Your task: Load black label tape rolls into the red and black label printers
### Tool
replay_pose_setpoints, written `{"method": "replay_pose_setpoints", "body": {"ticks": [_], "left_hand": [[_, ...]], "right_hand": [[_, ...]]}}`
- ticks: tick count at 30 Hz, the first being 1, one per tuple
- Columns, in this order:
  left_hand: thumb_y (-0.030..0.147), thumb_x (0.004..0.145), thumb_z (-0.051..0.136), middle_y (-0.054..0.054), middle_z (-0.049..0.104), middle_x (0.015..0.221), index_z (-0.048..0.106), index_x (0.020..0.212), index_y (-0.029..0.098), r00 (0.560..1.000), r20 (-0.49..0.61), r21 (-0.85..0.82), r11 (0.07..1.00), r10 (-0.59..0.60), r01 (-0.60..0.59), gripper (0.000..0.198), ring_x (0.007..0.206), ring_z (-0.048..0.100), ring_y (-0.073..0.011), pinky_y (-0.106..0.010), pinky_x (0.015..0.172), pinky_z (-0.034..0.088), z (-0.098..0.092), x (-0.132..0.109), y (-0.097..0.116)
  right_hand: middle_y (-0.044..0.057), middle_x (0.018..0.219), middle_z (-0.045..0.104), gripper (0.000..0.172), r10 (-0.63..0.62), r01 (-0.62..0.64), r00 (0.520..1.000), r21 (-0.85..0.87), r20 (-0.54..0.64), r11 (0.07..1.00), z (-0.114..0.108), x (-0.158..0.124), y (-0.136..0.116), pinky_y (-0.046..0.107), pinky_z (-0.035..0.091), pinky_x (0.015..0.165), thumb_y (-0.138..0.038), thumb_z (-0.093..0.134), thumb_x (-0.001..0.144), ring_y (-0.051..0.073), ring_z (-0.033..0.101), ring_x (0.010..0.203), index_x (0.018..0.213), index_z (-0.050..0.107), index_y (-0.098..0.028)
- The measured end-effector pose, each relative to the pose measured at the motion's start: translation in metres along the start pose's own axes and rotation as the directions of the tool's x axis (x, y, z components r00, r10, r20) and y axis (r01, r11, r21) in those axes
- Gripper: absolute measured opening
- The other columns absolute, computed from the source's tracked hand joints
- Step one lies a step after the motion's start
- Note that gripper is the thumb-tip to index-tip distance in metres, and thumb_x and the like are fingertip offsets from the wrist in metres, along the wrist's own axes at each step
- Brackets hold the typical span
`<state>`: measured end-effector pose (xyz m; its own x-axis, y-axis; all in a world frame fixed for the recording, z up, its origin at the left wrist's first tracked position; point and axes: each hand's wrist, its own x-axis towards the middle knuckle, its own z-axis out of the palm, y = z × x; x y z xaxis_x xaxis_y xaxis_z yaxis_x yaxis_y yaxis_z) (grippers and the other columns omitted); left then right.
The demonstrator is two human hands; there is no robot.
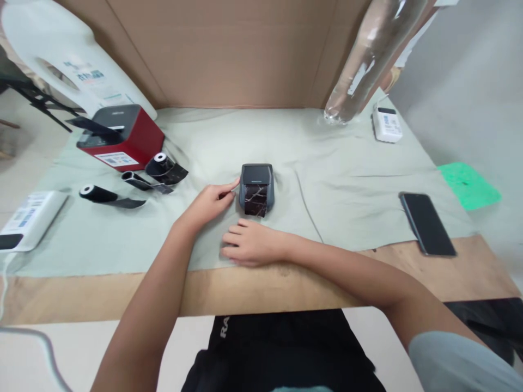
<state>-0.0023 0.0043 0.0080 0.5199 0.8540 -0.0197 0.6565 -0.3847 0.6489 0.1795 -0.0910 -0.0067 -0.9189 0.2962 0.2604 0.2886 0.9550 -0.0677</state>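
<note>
A small dark printer-like device (256,177) lies on the green cloth, with a black marble-patterned strip (256,200) hanging from its front. My left hand (212,202) is at the device's left side, index finger stretched to its edge and the other fingers bent; nothing shows in it. Just below the device, my right hand (251,243) rests palm down on the cloth, fingers a little apart and pointing left, holding nothing.
On the left are a red and black box (143,136), several black rolls (98,194), a large white bottle (93,71) and a white power bank (35,218). A phone (428,223), a white device (386,124) and a plastic-wrapped roll (363,65) are on the right. Cardboard (241,54) stands behind.
</note>
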Motion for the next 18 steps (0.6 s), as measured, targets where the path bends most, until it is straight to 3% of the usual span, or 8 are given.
{"method": "replay_pose_setpoints", "body": {"ticks": [3,7,10,11,13,15,16,18], "left_hand": [[0.038,0.092,0.048,0.002,0.075,0.08,0.054,0.147,0.017,0.998,0.059,-0.117,0.993,-0.028,0.034,0.058,0.061,0.053,-0.0141,-0.026,0.068,0.05,0.001,0.002,-0.004],[0.034,0.09,0.048,0.001,0.077,0.083,0.06,0.142,0.017,0.999,0.039,-0.107,0.994,-0.032,0.036,0.056,0.067,0.056,-0.0157,-0.027,0.073,0.052,0.001,0.003,-0.004],[0.033,0.089,0.048,0.0,0.078,0.09,0.066,0.136,0.019,0.999,0.029,-0.091,0.995,-0.028,0.031,0.052,0.069,0.06,-0.0168,-0.028,0.074,0.053,0.002,0.004,-0.004],[0.033,0.089,0.048,0.0,0.079,0.091,0.068,0.133,0.02,0.999,0.033,-0.091,0.996,-0.021,0.024,0.05,0.069,0.061,-0.0173,-0.028,0.074,0.053,0.002,0.004,-0.003],[0.033,0.088,0.049,-0.001,0.078,0.09,0.072,0.127,0.02,0.999,0.041,-0.071,0.997,-0.01,0.013,0.047,0.07,0.063,-0.018,-0.028,0.074,0.053,0.001,0.004,-0.002],[0.031,0.089,0.048,-0.001,0.078,0.088,0.072,0.127,0.021,0.999,0.043,-0.012,1.0,-0.013,0.014,0.047,0.071,0.064,-0.018,-0.027,0.073,0.052,0.0,0.003,0.001],[0.029,0.089,0.046,-0.001,0.078,0.088,0.07,0.13,0.022,0.999,0.041,0.024,0.999,-0.022,0.021,0.049,0.071,0.064,-0.018,-0.027,0.072,0.052,0.0,0.003,0.002],[0.026,0.088,0.044,0.0,0.078,0.089,0.064,0.138,0.025,0.998,0.043,0.085,0.996,-0.039,0.036,0.054,0.073,0.064,-0.0184,-0.027,0.072,0.051,-0.002,0.002,0.006]], "right_hand": [[0.009,0.106,0.061,0.03,0.021,-0.021,1.0,0.016,0.004,1.0,0.002,0.0,0.002,0.037,0.029,0.079,-0.033,0.037,0.106,0.022,0.05,0.09,0.11,0.063,-0.018],[0.009,0.105,0.062,0.031,0.031,-0.03,1.0,0.027,-0.006,0.999,0.003,0.0,0.001,0.036,0.03,0.079,-0.033,0.037,0.106,0.021,0.05,0.089,0.107,0.064,-0.017],[0.01,0.111,0.063,0.028,0.099,-0.098,0.986,0.011,-0.132,0.995,-0.002,0.0,0.004,0.04,0.033,0.088,-0.032,0.041,0.104,0.023,0.051,0.099,0.113,0.065,-0.02],[0.011,0.117,0.062,0.029,0.18,-0.183,0.962,0.007,-0.205,0.983,-0.006,-0.001,0.007,0.043,0.033,0.094,-0.033,0.044,0.102,0.026,0.051,0.107,0.119,0.064,-0.021],[0.015,0.134,0.055,0.043,0.417,-0.43,0.847,0.036,-0.328,0.902,-0.013,-0.002,0.018,0.052,0.028,0.105,-0.04,0.051,0.098,0.034,0.044,0.125,0.136,0.056,-0.021],[0.021,0.147,0.043,0.073,0.623,-0.636,0.701,0.09,-0.347,0.766,-0.02,-0.006,0.033,0.06,0.023,0.11,-0.052,0.062,0.089,0.043,0.032,0.138,0.15,0.042,-0.018],[0.022,0.151,0.038,0.087,0.681,-0.69,0.657,0.105,-0.323,0.716,-0.022,-0.008,0.04,0.063,0.021,0.112,-0.057,0.066,0.083,0.046,0.027,0.141,0.154,0.036,-0.016],[0.025,0.154,0.034,0.104,0.719,-0.721,0.641,0.11,-0.27,0.684,-0.024,-0.012,0.054,0.064,0.021,0.115,-0.062,0.072,0.075,0.046,0.025,0.143,0.157,0.029,-0.013]]}}
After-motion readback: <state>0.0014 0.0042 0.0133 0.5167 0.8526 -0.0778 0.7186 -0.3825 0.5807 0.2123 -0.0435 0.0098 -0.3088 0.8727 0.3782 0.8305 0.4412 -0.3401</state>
